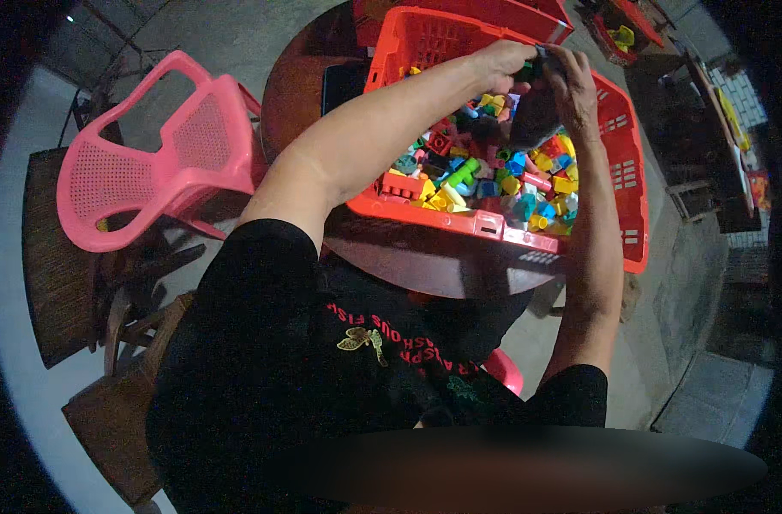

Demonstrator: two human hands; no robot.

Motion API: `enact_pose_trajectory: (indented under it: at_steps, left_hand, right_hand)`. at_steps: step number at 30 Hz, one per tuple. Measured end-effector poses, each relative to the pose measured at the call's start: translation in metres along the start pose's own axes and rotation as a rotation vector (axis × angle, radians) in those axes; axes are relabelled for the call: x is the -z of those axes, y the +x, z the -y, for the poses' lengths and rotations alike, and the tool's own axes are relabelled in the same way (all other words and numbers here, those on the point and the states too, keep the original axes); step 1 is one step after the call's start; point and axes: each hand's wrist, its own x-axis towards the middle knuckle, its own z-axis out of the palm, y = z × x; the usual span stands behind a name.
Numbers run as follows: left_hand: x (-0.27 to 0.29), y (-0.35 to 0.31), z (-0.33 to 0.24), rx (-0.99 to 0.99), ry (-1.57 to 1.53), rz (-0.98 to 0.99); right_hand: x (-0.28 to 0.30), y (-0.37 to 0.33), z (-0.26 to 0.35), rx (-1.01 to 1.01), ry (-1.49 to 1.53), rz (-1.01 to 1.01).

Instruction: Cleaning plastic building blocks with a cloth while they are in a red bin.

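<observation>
Both of my hands are over the far part of a red plastic crate [446, 221], which holds a jumble of colourful toy building blocks [464, 174]. My left hand [504, 65] reaches in from the left with its fingers closed. Close beside it, my right hand [573, 90] bends its fingers inward toward the left hand. Something dark and small lies between the fingertips, but its kind does not show. Below the hands is a dark patch over the blocks; I cannot tell whether it is an object or shadow.
The crate stands on a round brown table [408, 265]. A pink plastic armchair [164, 154] is to the left, near a wooden stool or bench [116, 411]. Behind the crate is another red container [528, 19]. Shelving with coloured items [734, 120] stands at the right.
</observation>
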Motion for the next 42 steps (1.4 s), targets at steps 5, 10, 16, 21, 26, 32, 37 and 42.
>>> enact_pose_trajectory:
  at_steps: [5,10,16,21,26,32,37,42]
  left_hand:
    - [-0.002,-0.003,0.01,-0.982,1.128,-0.261]
    - [-0.006,-0.01,-0.002,-1.207,1.103,-0.134]
    - [-0.005,-0.012,-0.004,-0.371,0.304,-0.147]
    - [0.018,0.002,-0.003,-0.32,0.224,-0.125]
    - [0.008,-0.007,-0.016,-0.382,0.222,-0.153]
    - [0.018,-0.001,-0.01,-0.599,0.622,-0.238]
    - [-0.002,-0.013,-0.003,-0.862,1.373,0.013]
    - [-0.001,-0.021,-0.022,-0.398,0.287,0.379]
  right_hand:
    - [-0.002,0.0,-0.007,-0.681,0.876,0.041]
    - [0.01,0.004,0.013,-1.103,1.221,0.005]
    - [0.011,0.001,0.014,-0.825,1.303,0.14]
    - [0.007,-0.001,0.025,-0.514,0.938,0.303]
    - [0.032,0.004,-0.004,-0.636,0.931,-0.002]
    - [0.02,0.007,0.01,-0.641,1.112,-0.046]
    - [0.009,-0.004,-0.011,-0.561,0.776,0.036]
    - [0.023,0.001,-0.033,-0.767,1.231,0.167]
